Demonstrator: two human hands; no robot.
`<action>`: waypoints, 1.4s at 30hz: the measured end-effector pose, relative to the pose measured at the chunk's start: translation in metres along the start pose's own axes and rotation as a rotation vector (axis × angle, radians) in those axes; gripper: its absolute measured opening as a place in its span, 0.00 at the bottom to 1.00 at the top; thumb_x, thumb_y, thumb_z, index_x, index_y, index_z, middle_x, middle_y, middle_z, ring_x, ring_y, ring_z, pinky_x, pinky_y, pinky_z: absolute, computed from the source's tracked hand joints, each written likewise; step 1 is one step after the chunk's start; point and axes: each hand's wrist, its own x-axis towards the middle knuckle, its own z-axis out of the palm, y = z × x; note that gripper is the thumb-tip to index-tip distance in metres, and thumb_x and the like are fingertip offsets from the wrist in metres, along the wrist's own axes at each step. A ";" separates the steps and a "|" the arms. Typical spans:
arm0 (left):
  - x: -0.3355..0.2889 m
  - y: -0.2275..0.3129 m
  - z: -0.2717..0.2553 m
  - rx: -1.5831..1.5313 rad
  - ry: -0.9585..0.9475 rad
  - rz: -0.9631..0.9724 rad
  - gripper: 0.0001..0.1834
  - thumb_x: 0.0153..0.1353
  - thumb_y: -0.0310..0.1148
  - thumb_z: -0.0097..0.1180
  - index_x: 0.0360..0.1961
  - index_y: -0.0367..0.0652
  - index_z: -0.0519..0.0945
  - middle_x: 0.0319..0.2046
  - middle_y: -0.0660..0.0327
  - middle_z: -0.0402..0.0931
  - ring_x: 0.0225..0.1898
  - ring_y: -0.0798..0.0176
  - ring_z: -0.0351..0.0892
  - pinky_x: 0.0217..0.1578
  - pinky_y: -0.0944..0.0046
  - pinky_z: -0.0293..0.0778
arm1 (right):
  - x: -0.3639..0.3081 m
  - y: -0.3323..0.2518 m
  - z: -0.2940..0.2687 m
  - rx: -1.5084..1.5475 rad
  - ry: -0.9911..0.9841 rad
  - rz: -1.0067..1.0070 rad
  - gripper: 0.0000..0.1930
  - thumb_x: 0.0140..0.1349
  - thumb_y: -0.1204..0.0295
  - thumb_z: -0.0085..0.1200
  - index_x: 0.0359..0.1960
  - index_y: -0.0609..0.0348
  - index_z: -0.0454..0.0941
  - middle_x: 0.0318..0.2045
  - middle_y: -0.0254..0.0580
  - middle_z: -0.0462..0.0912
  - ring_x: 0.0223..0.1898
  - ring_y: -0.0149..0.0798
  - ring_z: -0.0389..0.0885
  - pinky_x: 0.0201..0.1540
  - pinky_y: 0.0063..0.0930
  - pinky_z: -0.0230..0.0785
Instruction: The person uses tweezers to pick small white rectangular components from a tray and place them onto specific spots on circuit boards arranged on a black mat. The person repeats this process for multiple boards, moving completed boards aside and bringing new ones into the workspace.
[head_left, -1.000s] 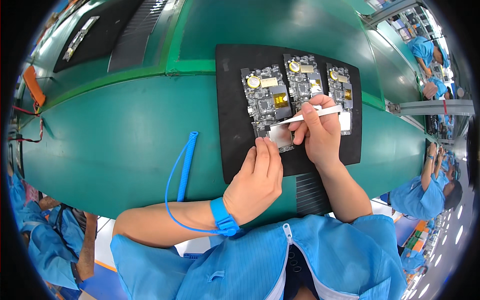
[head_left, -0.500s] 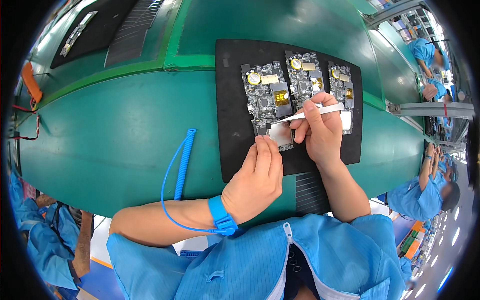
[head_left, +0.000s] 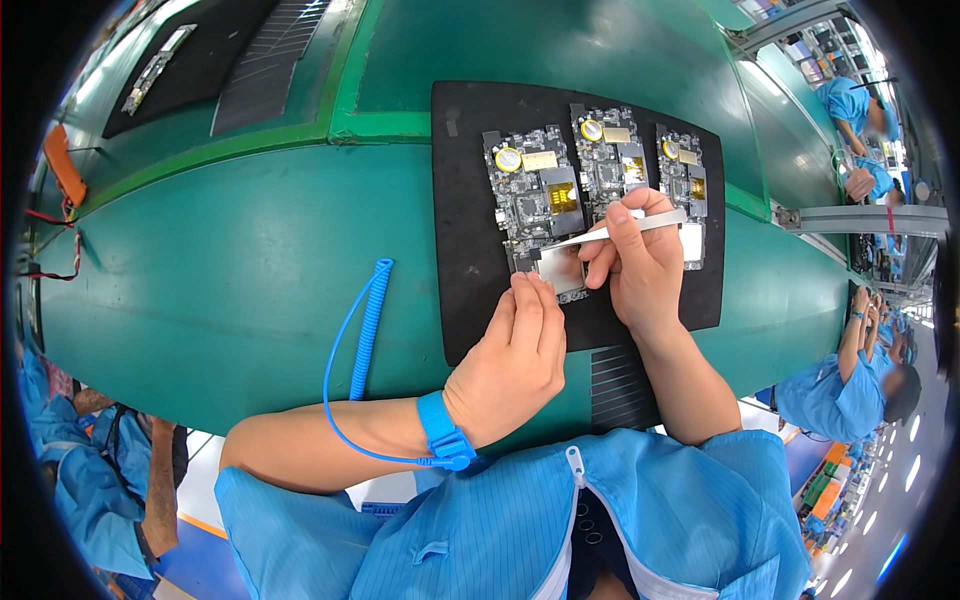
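Note:
Three circuit boards lie side by side on a black mat (head_left: 470, 290). The fingers of my left hand (head_left: 515, 345) are bunched together at the lower left corner of the leftmost circuit board (head_left: 530, 205), pinching or pressing its edge; the fingertips' exact grip is hidden. Closed around white tweezers (head_left: 620, 228), my right hand (head_left: 643, 265) hovers over that board's right side. The tweezer tips point left and reach the upper edge of a silver metal plate (head_left: 561, 268) on the board. My right hand partly covers the middle circuit board (head_left: 603, 150). The third circuit board (head_left: 683, 165) is on the right.
A blue coiled cord (head_left: 368, 330) runs across the green table (head_left: 220, 270) to a wrist strap (head_left: 440, 425) on my left arm. At the far left are an orange tool (head_left: 64, 165) and another dark mat (head_left: 200, 65). Co-workers in blue sit on both sides.

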 end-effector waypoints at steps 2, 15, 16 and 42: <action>0.000 0.000 0.000 0.003 -0.004 0.005 0.18 0.54 0.31 0.51 0.39 0.23 0.79 0.41 0.41 0.75 0.46 0.45 0.74 0.48 0.59 0.74 | 0.000 0.000 0.000 -0.005 0.001 -0.004 0.10 0.69 0.70 0.46 0.43 0.59 0.59 0.21 0.44 0.78 0.13 0.27 0.74 0.16 0.15 0.65; 0.000 0.000 -0.001 -0.017 -0.018 -0.009 0.18 0.52 0.30 0.52 0.39 0.24 0.79 0.43 0.40 0.74 0.46 0.45 0.74 0.48 0.59 0.74 | 0.000 0.002 -0.002 0.013 -0.010 -0.011 0.10 0.69 0.71 0.46 0.45 0.58 0.59 0.21 0.42 0.78 0.14 0.26 0.74 0.16 0.15 0.66; 0.000 0.000 -0.002 -0.032 -0.023 -0.011 0.19 0.51 0.30 0.52 0.40 0.24 0.78 0.43 0.40 0.74 0.47 0.45 0.73 0.48 0.59 0.74 | 0.000 0.002 -0.002 0.013 -0.011 -0.010 0.10 0.69 0.71 0.45 0.45 0.58 0.59 0.21 0.42 0.78 0.14 0.26 0.74 0.16 0.15 0.66; -0.002 0.001 0.001 -0.139 0.003 -0.085 0.19 0.50 0.29 0.52 0.40 0.25 0.77 0.49 0.34 0.71 0.50 0.42 0.70 0.51 0.57 0.72 | -0.018 0.014 0.000 -0.240 -0.135 -0.497 0.09 0.66 0.81 0.45 0.44 0.64 0.58 0.28 0.45 0.77 0.20 0.23 0.77 0.22 0.14 0.71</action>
